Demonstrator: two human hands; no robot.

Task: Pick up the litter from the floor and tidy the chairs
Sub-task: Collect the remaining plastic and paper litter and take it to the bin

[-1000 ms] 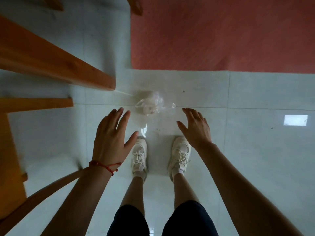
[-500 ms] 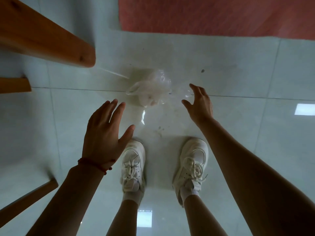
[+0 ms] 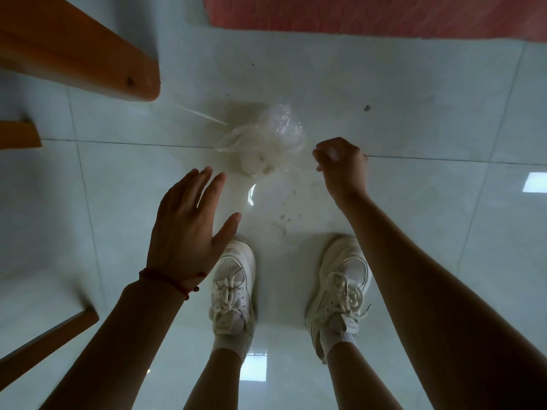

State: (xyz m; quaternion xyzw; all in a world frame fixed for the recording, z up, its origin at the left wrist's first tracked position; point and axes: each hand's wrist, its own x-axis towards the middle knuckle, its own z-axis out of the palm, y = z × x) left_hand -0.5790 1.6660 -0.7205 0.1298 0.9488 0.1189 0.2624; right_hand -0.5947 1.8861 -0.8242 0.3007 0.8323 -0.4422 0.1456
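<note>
Pale tiled floor [image 3: 414, 202], clear plastic bag [image 3: 266, 143] pinched by curled right hand [image 3: 340, 161], left hand [image 3: 186, 220] spread

Plastic bag [image 3: 262, 143] on floor [image 3: 414, 113], ahead of both shoes [image 3: 233, 287]. Right hand [image 3: 340, 164] just right of bag, at its edge. Left hand [image 3: 185, 229] nearer than bag, to its left, above left shoe. Chair parts [image 3: 80, 51] far left. Mat [image 3: 384, 16] beyond bag, at top.
</note>
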